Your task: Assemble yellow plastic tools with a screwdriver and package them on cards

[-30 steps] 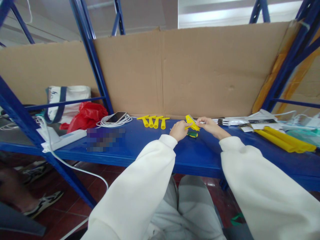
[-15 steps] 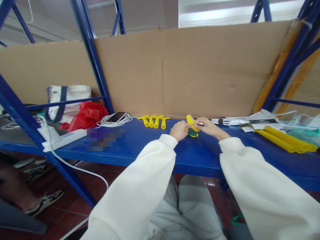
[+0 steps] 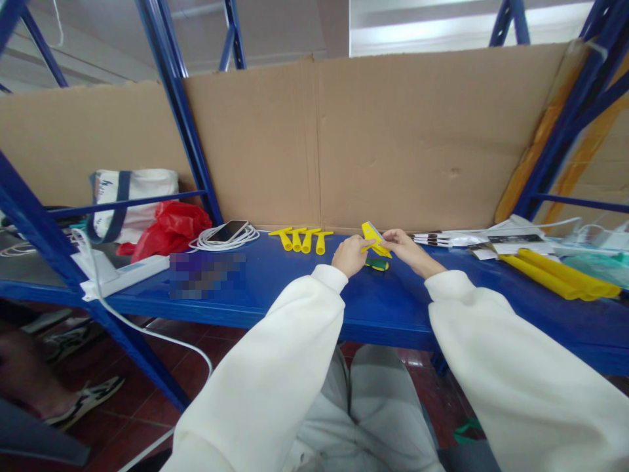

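Yellow piece (image 3: pixel 372 233) over blue shelf (image 3: pixel 295 292), between hands — left hand (image 3: pixel 350 256) clamped on its left side, right hand (image 3: pixel 403 248) touching right edge, whether pinching cannot tell. Green-and-yellow handle (image 3: pixel 377 264) just nearer. Four yellow T-shaped pieces (image 3: pixel 297 242) leftward — yellow tubes (image 3: pixel 555 275) well rightward.

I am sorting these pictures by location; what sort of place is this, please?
Probably a makeshift workbench in a workshop or storeroom: a blue metal shelf serves as table, cardboard backs it, and four yellow T-shaped parts are lined up there.
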A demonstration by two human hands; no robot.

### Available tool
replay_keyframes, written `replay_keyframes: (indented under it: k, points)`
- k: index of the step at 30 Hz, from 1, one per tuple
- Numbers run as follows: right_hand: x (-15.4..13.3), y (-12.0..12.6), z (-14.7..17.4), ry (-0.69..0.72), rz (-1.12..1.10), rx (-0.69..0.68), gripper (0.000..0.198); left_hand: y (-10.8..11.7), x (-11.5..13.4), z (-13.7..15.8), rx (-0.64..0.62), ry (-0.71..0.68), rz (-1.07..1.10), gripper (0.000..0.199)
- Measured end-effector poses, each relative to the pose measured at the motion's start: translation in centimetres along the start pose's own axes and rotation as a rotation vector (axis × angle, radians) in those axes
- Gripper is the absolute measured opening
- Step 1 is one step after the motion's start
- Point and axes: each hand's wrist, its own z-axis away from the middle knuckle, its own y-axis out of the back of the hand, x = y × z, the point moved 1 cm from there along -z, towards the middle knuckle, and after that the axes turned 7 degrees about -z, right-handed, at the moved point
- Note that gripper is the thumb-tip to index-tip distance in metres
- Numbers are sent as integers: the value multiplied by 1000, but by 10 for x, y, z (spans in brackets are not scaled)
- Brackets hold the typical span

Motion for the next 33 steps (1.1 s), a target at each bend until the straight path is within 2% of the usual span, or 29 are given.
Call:
replay_keyframes:
  k: [6, 10, 15, 19, 21, 23, 27, 30, 33]
  points:
    - [-7, 1, 4, -62, -39, -82, 17, 2, 0, 0, -7, -20, -28, 45]
    - [-9, 2, 4, -99, -31, -25, 14, 3, 3, 4, -55, -79, -101, 52]
    - [-7, 5, 2, -128, 4, 29, 16, 1, 5, 10, -173, -148, -214, 77]
    - [-3, 8, -2, -145, -48, 33, 17, 1, 6, 10, -199, -151, -212, 79]
    - [1, 15, -6, -144, -71, 76, 22, 1, 6, 9, -183, -150, -154, 78]
    - [7, 27, -11, -151, 9, 152, 25, -2, 4, 6, -140, -143, -44, 77]
    - [19, 52, -11, -228, 529, 244, 26, -10, -5, -3, 61, -131, 339, 71]
    - [22, 60, -6, -347, 814, 190, 38, -12, -9, -7, 155, -84, 580, 68]
    - [19, 57, -2, -373, 929, 69, 43, -10, -3, -6, 70, 25, 779, 72]
